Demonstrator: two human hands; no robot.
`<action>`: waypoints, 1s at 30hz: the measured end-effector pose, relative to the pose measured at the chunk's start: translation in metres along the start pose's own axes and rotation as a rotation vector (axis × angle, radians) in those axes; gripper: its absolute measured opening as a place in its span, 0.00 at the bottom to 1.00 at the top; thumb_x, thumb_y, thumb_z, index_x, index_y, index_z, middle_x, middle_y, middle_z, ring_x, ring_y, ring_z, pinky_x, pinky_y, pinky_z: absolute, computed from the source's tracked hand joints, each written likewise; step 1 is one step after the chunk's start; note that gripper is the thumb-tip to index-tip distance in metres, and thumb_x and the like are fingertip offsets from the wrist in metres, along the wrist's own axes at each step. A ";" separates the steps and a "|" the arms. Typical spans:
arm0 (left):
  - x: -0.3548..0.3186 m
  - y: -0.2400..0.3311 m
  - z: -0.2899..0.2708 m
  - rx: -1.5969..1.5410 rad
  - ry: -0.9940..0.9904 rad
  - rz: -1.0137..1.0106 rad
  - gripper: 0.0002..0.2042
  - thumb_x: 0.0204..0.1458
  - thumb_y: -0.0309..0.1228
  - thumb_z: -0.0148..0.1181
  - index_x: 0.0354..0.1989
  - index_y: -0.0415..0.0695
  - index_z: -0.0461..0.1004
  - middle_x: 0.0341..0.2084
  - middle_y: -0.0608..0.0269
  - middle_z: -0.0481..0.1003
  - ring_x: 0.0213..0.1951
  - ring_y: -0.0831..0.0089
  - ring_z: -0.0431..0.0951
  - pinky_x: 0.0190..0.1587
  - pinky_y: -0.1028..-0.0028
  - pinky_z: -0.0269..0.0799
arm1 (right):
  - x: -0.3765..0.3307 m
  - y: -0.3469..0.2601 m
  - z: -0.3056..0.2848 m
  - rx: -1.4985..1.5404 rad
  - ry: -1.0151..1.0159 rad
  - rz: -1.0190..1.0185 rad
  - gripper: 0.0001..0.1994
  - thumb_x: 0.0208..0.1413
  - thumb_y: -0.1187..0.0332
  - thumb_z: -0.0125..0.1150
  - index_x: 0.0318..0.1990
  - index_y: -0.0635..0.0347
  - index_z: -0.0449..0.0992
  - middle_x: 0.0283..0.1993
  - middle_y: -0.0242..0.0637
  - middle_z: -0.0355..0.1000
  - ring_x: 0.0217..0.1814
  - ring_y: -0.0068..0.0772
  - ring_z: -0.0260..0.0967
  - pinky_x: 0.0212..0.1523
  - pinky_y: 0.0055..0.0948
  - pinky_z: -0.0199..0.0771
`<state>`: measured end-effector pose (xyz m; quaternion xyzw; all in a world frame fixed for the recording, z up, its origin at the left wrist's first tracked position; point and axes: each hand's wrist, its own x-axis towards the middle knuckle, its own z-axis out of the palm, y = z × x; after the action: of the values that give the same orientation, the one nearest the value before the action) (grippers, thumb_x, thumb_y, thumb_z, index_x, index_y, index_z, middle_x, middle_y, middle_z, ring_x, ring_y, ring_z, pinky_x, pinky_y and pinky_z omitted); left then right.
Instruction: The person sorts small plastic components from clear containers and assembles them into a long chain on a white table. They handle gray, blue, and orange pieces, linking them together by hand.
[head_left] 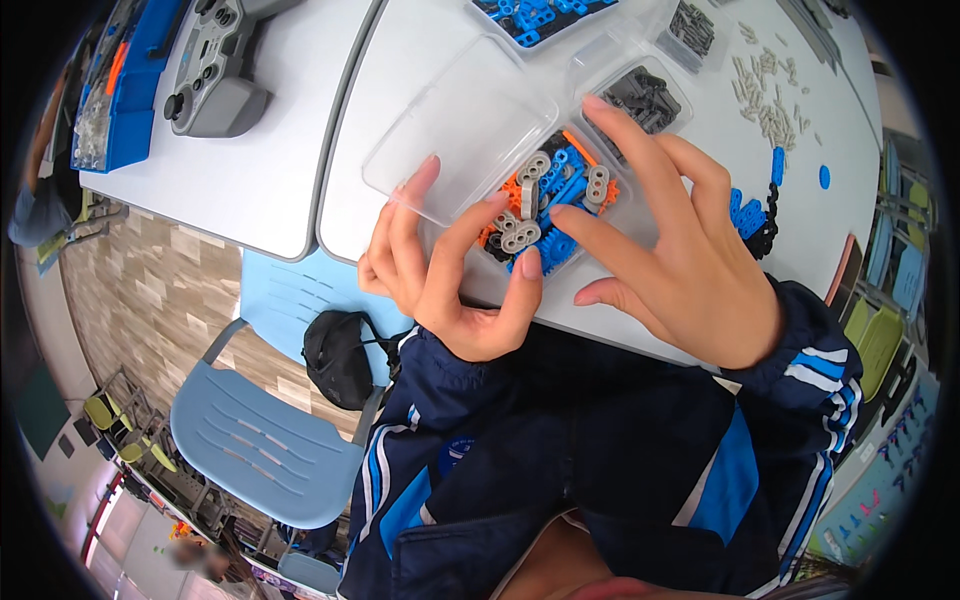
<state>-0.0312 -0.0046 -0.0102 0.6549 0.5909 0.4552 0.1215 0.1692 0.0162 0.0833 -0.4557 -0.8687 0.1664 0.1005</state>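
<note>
the left hand [455, 265] sits at the near edge of the white table [300, 130], against the near-left side of a clear plastic parts box [545, 205]. its fingers are spread narrow to medium and curled around the box corner; the thumb [528, 285] points up toward the box contents and the forefinger [470, 225] lies along the box rim. it braces the box but closes on no single part.

the right hand [665, 250] lies over the right side of the same box. its fingers are wide open and extended; the forefinger [620, 125] reaches toward the far edge of the table, over the neighbouring compartment of dark grey connector pins [645, 95], and the thumb [600, 240] points left into the box. it holds nothing.

the box holds mixed building parts: grey beams with round holes [520, 237], blue connectors [565, 185] and orange pieces [512, 190]. the nearest grey beam lies between the 2 thumbs, just beside the left thumb tip and left of the right thumb. its long axis runs roughly parallel to the near table edge. both hands are close; the left thumb is the nearer.

the hinged clear lid [460, 130] stands open toward the far-left of the box. loose blue parts [745, 215] and pale pegs [765, 90] lie toward the right edge of the table. a grey controller [215, 65] rests on the adjacent table to the left, near a blue sorting tray [125, 85]. a blue chair [265, 440] and a black bag [340, 355] are below the table edge.
</note>
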 end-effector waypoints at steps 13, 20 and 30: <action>-0.002 -0.004 -0.002 0.003 -0.001 0.011 0.12 0.41 0.36 0.72 0.35 0.50 0.83 0.60 0.49 0.76 0.62 0.57 0.71 0.60 0.62 0.45 | -0.006 0.015 -0.011 0.079 -0.036 0.068 0.26 0.29 0.61 0.80 0.44 0.50 0.83 0.80 0.51 0.50 0.70 0.60 0.53 0.68 0.47 0.62; -0.002 -0.004 0.002 -0.014 0.011 -0.002 0.10 0.48 0.37 0.69 0.37 0.48 0.81 0.60 0.49 0.76 0.62 0.58 0.71 0.60 0.64 0.46 | -0.001 0.017 0.000 0.133 -0.047 0.052 0.30 0.31 0.61 0.80 0.51 0.46 0.83 0.81 0.49 0.49 0.71 0.60 0.51 0.70 0.49 0.61; -0.004 -0.006 0.004 0.006 0.035 -0.006 0.09 0.50 0.37 0.67 0.37 0.48 0.82 0.60 0.50 0.77 0.62 0.60 0.72 0.59 0.64 0.46 | 0.008 0.020 -0.017 0.172 -0.037 0.061 0.29 0.39 0.59 0.78 0.55 0.46 0.82 0.80 0.49 0.51 0.71 0.58 0.52 0.70 0.49 0.59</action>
<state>-0.0317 -0.0052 -0.0183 0.6454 0.5963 0.4644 0.1107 0.1854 0.0367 0.0914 -0.4683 -0.8386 0.2517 0.1184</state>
